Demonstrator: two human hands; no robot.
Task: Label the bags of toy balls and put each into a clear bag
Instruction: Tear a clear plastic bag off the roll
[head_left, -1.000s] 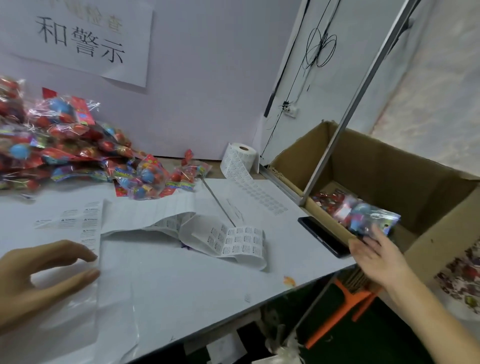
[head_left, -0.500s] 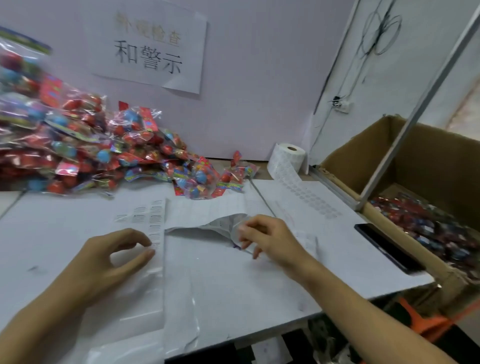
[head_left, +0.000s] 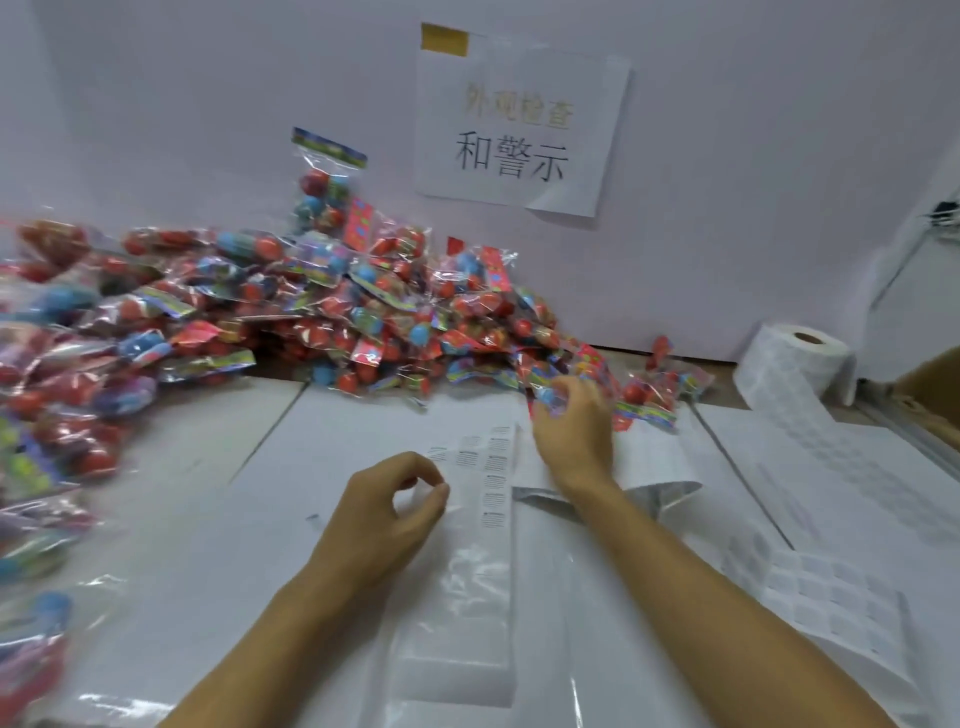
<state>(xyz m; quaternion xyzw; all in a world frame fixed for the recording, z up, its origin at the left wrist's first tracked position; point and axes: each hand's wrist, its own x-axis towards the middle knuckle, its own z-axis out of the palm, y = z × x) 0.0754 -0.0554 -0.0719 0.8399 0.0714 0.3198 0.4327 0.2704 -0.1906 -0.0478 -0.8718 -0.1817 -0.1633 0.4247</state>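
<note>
Right hand (head_left: 571, 423), frame centre, fingers closed on a ball bag (head_left: 566, 379) at the pile's edge. Left hand (head_left: 387, 506) pinches thumb to forefinger beside the label strip (head_left: 493, 467); whether it holds a label, cannot tell.

Light was flat and even across the white table (head_left: 218, 519), bright overall with a cool, slightly purple cast on the wall (head_left: 727, 208). Shadows stayed faint, just a soft smudge under the left hand (head_left: 384, 512). Glare flashed off the clear bag (head_left: 457, 613) and the crinkled wrappers in the pile of toy-ball bags (head_left: 291, 312). Heavy motion smear swallowed the packets at the left edge, the wide lens bowed the table lines outward, and the yellow characters on the paper sign (head_left: 519, 119) were washed out.
</note>
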